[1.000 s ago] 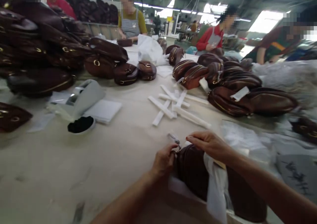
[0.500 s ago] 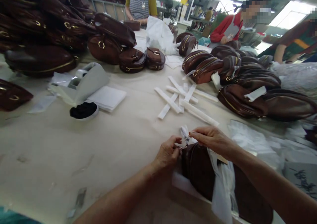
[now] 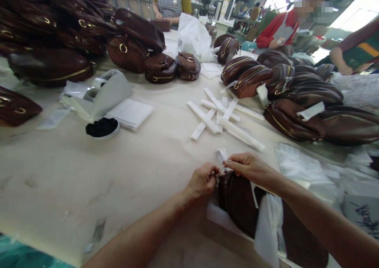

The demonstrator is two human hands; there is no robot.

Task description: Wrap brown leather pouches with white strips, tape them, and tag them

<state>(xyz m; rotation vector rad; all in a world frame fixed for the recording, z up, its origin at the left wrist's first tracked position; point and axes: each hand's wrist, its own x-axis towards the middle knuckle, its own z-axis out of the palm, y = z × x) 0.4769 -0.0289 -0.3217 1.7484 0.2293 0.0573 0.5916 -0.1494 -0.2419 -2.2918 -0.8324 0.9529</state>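
A dark brown leather bag [image 3: 239,204] lies on the table right in front of me, partly draped with a clear plastic sheet [image 3: 268,228]. My left hand [image 3: 203,181] is closed, pinching the bag's near end by the zipper. My right hand [image 3: 251,167] is closed too, its fingertips pinching a small white paper wrap [image 3: 222,156] that sticks up at the zipper pull. The two hands almost touch over that spot.
Several white paper strips [image 3: 220,117] lie scattered mid-table. A grey tape dispenser [image 3: 102,94], a dish of black material [image 3: 102,127] and white sheets [image 3: 130,113] sit at left. Brown bags are piled at far left [image 3: 53,31] and right [image 3: 296,102]. Other people work at the far side.
The white wrap has appeared at the zipper pull and my hands have drawn closer together on it. The view has tilted down and nearer the table.
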